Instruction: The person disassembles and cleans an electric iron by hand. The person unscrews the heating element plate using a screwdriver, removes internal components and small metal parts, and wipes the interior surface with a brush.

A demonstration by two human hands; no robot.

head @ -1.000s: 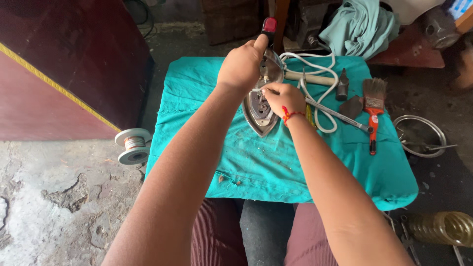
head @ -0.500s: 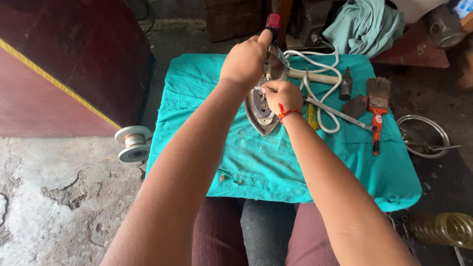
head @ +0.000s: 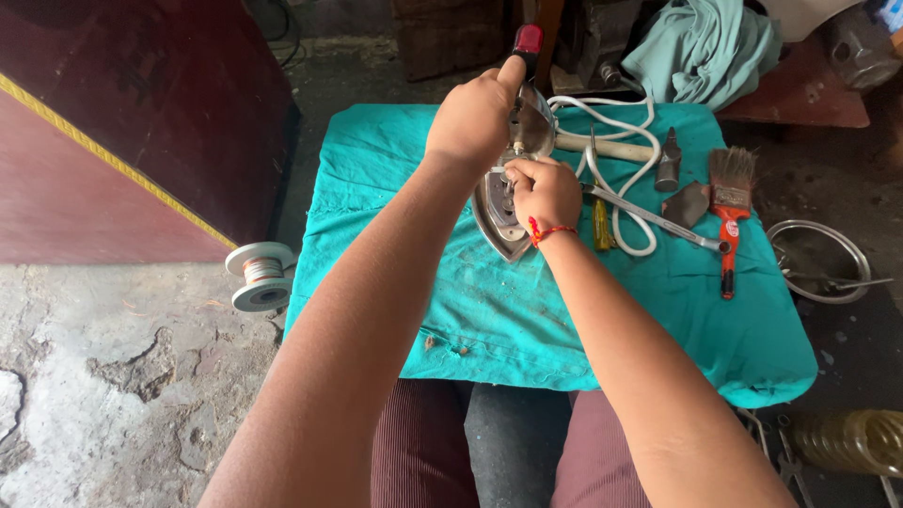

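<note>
over the last second little changed: your left hand (head: 473,118) stayed clamped on the red-handled screwdriver (head: 525,42), your right hand (head: 544,193) fingers kept pinching the iron's soleplate (head: 497,218), centre frame.

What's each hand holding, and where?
Left hand grips the red-handled screwdriver by its handle; right hand steadies the metal iron body at its middle.

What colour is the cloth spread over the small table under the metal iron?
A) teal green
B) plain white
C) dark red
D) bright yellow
A: the teal green cloth covers the whole small table, with the silver metal clothes iron base standing on it between the left hand and the right hand.
</note>
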